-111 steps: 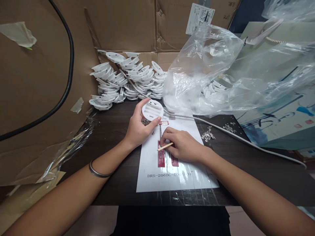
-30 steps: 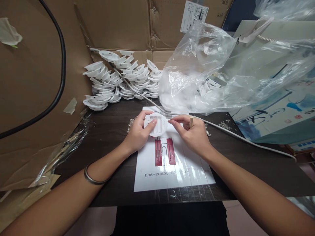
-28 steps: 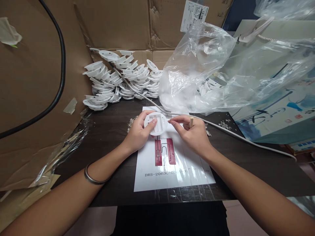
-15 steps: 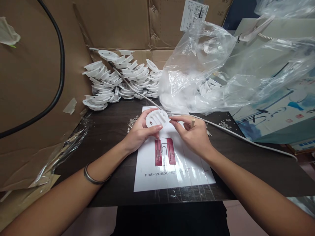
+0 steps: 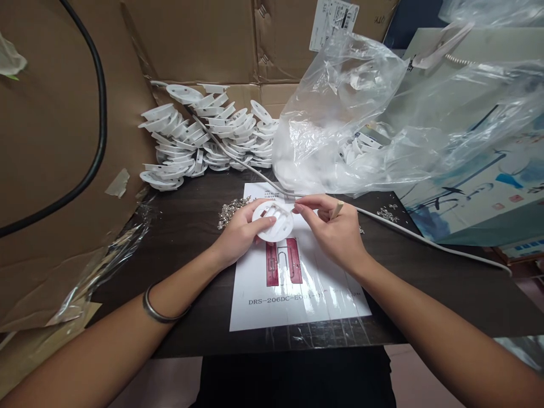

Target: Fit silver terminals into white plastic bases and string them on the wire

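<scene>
My left hand point(image 5: 242, 233) grips a round white plastic cover point(image 5: 278, 229) by its left edge, thumb on its face. Ribs and slots run across that face, which is tilted towards me. Just right of the cover, my right hand point(image 5: 329, 226) is closed, thumb and forefinger pinched near the rim. From its curled fingers pokes the end of a pale stick point(image 5: 338, 208); whether the fingertips also hold a tiny part cannot be made out. A printed sheet point(image 5: 255, 311) with a red picture lies under the hands. Beside my left hand is a heap of small shiny metal pieces point(image 5: 230, 214).
Stacked white plastic covers point(image 5: 221, 133) stand at the back left. A clear plastic bag point(image 5: 323, 141) with white parts sits at the back right. A grey cable point(image 5: 408, 229) crosses the table point(image 5: 425, 277). More metal pieces point(image 5: 387, 214) lie at right. Cardboard point(image 5: 199, 45) walls the back and left.
The white cover has turned in my left hand and moved slightly down, with the thumb now higher on its face. My right fingertips have drawn back slightly from its rim.
</scene>
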The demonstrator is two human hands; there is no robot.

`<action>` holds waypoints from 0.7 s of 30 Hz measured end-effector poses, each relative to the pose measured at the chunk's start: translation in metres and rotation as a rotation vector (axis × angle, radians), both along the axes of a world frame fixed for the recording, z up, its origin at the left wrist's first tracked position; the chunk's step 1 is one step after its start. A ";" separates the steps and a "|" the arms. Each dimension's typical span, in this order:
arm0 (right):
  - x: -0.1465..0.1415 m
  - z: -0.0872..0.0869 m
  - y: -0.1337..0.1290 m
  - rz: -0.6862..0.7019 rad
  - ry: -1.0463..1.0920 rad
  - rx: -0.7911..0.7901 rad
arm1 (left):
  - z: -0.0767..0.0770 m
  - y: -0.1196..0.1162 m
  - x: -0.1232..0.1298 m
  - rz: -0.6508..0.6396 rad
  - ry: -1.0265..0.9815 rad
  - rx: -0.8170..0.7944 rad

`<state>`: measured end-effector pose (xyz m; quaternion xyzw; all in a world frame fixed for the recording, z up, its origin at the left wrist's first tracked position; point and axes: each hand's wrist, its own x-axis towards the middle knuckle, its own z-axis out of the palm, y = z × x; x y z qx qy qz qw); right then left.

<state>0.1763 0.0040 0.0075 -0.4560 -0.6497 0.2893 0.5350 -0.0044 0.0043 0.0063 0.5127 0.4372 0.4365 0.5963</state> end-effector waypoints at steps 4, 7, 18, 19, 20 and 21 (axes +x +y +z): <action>0.000 0.001 -0.001 0.000 -0.009 0.017 | -0.002 0.000 0.000 -0.047 0.007 0.006; -0.001 0.000 -0.003 0.029 -0.008 0.017 | -0.002 -0.001 0.001 -0.127 0.003 0.007; -0.003 0.000 -0.001 0.084 0.086 -0.041 | -0.004 -0.007 0.002 -0.175 0.216 0.215; -0.003 0.001 -0.001 0.090 0.090 -0.051 | -0.005 -0.007 0.001 -0.169 0.256 0.254; -0.003 0.001 -0.001 0.096 0.093 -0.064 | -0.006 -0.007 0.000 -0.163 0.290 0.285; -0.002 0.002 -0.002 0.102 0.094 -0.079 | -0.007 -0.007 0.000 -0.159 0.314 0.304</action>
